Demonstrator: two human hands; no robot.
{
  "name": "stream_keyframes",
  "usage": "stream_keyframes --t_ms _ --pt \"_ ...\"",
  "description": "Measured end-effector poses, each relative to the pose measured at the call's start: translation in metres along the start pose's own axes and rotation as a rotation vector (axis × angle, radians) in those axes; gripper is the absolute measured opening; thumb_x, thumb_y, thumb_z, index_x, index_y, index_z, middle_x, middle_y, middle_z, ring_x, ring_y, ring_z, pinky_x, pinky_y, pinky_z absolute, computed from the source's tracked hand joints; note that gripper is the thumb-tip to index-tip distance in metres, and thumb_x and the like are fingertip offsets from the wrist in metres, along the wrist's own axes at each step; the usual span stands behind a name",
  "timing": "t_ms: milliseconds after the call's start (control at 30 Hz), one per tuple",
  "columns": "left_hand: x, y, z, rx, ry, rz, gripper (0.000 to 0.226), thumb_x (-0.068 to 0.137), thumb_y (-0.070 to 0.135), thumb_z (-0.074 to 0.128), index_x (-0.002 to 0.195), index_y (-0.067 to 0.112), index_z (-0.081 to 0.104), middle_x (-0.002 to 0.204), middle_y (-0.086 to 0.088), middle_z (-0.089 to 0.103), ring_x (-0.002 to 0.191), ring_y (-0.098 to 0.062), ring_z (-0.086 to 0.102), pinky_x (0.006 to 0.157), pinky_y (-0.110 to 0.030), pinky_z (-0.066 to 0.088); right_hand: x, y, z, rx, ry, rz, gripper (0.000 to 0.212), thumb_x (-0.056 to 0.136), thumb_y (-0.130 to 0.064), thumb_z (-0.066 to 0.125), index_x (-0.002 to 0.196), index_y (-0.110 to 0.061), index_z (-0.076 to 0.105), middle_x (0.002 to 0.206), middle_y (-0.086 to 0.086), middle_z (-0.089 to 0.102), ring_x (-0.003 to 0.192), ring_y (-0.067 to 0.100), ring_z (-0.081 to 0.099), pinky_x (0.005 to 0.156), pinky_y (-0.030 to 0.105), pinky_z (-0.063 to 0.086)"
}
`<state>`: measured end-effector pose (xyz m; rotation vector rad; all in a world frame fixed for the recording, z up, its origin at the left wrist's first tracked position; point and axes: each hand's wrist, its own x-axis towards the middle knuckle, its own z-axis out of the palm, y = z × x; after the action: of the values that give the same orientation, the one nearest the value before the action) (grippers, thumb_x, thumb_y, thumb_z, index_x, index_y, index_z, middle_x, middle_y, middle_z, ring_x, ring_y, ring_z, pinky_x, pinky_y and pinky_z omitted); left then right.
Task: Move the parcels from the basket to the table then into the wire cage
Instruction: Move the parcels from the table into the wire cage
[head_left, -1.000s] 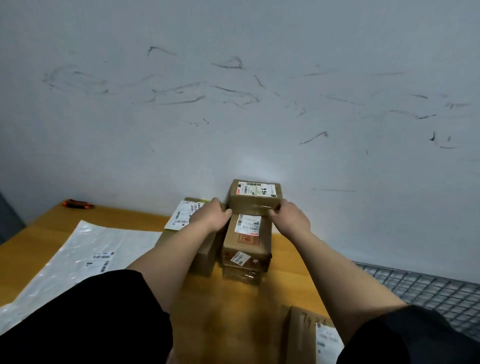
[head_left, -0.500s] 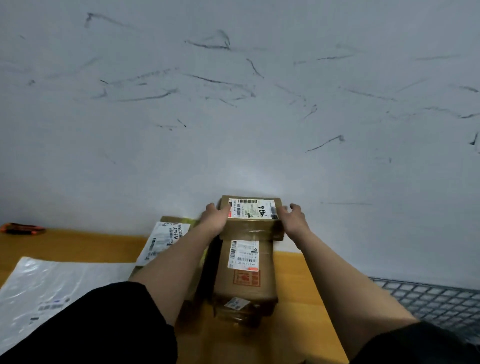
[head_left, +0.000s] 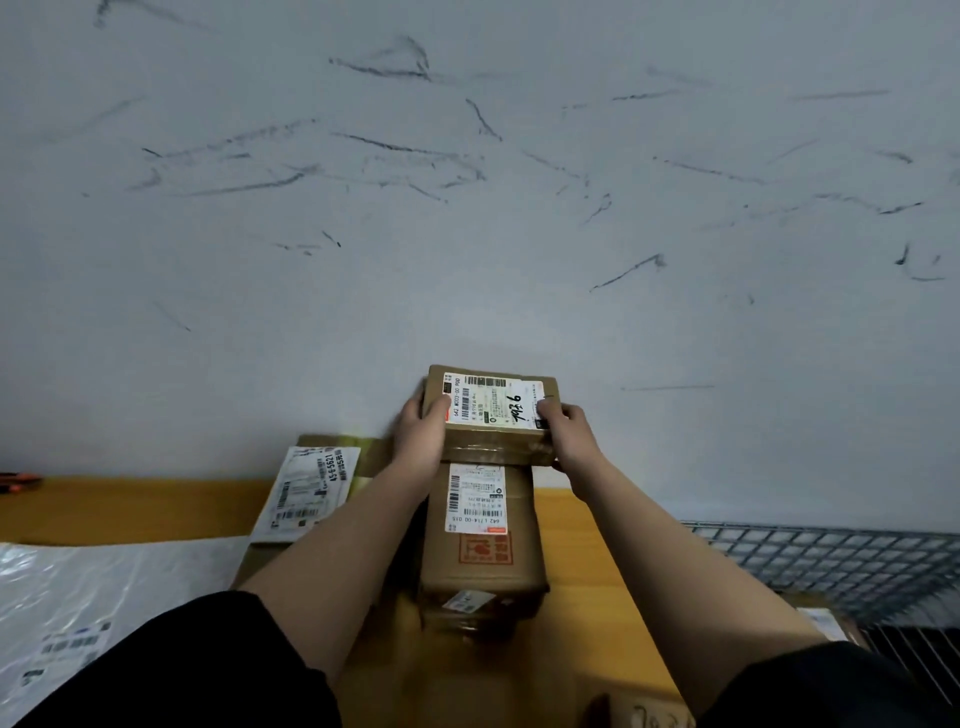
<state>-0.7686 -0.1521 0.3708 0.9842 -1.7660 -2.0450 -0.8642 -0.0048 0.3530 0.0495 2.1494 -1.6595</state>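
A small brown parcel (head_left: 493, 410) with a white label marked in black pen is lifted against the wall. My left hand (head_left: 422, 436) grips its left side and my right hand (head_left: 566, 434) grips its right side, thumbs on top. Just under it stands a longer brown parcel (head_left: 483, 545) with a label and red stamp, stacked on another box (head_left: 467, 616) on the wooden table (head_left: 130, 506). A flat brown parcel (head_left: 317, 486) with a large label lies to the left. The wire cage (head_left: 831, 561) is at the right.
A white plastic mailer bag (head_left: 93, 597) lies on the table's left part. An orange and black tool (head_left: 18, 480) sits at the far left edge. Another parcel (head_left: 826, 623) shows inside the cage, and a box corner (head_left: 649, 714) at the bottom. A scuffed grey wall (head_left: 467, 208) is close behind.
My hands have lifted the top small parcel off the stack, its label now facing me more. The view has tilted up and shifted right, showing more of the cage.
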Motion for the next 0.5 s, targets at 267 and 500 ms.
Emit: stream_keyframes --t_ms 267,500 --pt "-0.054 0.021 0.01 0.093 -0.097 0.075 0.042 0.091 0.045 0.056 0.121 0.016 0.054 0.113 -0.008 0.064 0.098 -0.022 0.061 0.091 -0.042 0.053 -0.082 -0.003 -0.083 0.027 -0.147 -0.005 0.069 0.089 -0.056 0.054 0.145 -0.031 0.023 0.121 0.004 0.057 0.097 0.025 0.063 0.081 0.038 0.056" --pt "-0.136 0.022 0.074 0.191 -0.245 0.101 0.042 0.092 0.048 0.053 0.117 0.015 0.052 0.098 -0.001 0.059 0.097 -0.021 0.056 0.09 -0.037 0.05 -0.153 0.013 -0.188 -0.014 -0.281 0.016 0.039 0.09 -0.051 0.056 0.108 -0.018 0.066 0.1 0.007 0.061 0.086 0.022 0.064 0.085 0.037 0.056"
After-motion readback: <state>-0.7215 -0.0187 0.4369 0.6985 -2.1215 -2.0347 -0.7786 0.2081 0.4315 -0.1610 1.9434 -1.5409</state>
